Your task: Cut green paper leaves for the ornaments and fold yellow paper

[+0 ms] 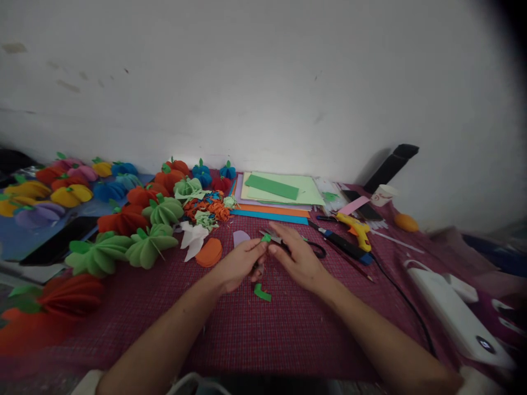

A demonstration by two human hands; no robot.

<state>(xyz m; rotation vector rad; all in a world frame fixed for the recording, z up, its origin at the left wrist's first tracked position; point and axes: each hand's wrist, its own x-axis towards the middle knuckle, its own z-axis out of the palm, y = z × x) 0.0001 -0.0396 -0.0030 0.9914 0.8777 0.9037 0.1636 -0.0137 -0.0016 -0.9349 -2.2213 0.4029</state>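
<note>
Pinched between the thumb and fingers of my left hand [242, 262] is a small green paper piece [266, 237]. My right hand [300, 259] hovers just to its right, thumb and fingers stretched out and apart, gripping nothing that I can see. Partly hidden beneath that hand lies a pair of scissors with a black handle [319, 250]; the blades point left toward the green piece. A curved green paper offcut [262, 293] rests on the cloth below my left hand. Left of the hands are orange paper circles [209, 253] and a lilac paper piece [241, 237].
Several paper pumpkins [152, 246] crowd the left side, beside shredded paper [209, 208]. Coloured sheets [308, 189] are stacked at the back. To the right lie a yellow glue gun [356, 230] with its cord, a blue-black cutter [348, 247], a paper cup [382, 195] and a white power bank [457, 318].
</note>
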